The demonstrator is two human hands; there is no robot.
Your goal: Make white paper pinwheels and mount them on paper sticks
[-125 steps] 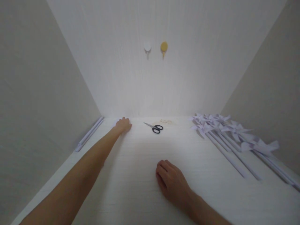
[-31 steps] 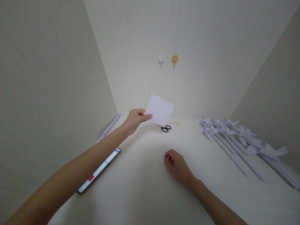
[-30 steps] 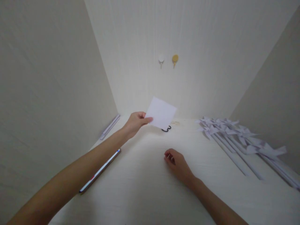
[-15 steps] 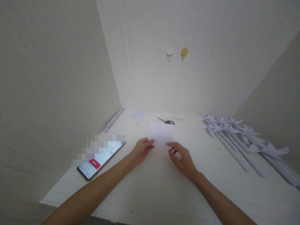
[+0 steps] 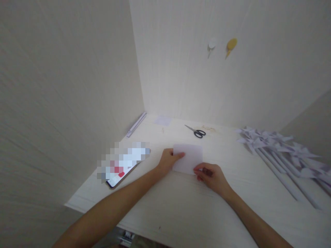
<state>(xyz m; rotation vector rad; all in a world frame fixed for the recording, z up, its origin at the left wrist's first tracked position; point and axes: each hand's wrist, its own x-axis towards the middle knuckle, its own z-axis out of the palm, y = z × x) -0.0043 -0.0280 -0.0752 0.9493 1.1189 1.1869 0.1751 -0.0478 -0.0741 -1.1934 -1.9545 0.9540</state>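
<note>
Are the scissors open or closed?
Closed, or nearly so. The scissors lie flat on the table, and their blades run together as one thin line out from the black handles, beyond both hands.

No readable text, labels, brands or numbers are showing anywhere. The phone (image 5: pixel 121 165), lying near the left edge of the tabletop (image 5: pixel 181 213), is displaying a lit screen, but most of it is pixelated; only a red patch is showing, no letters. The sheet of paper (image 5: pixel 188 159) is showing a blank face. The scissors (image 5: pixel 196 131) are showing no marking.
</note>
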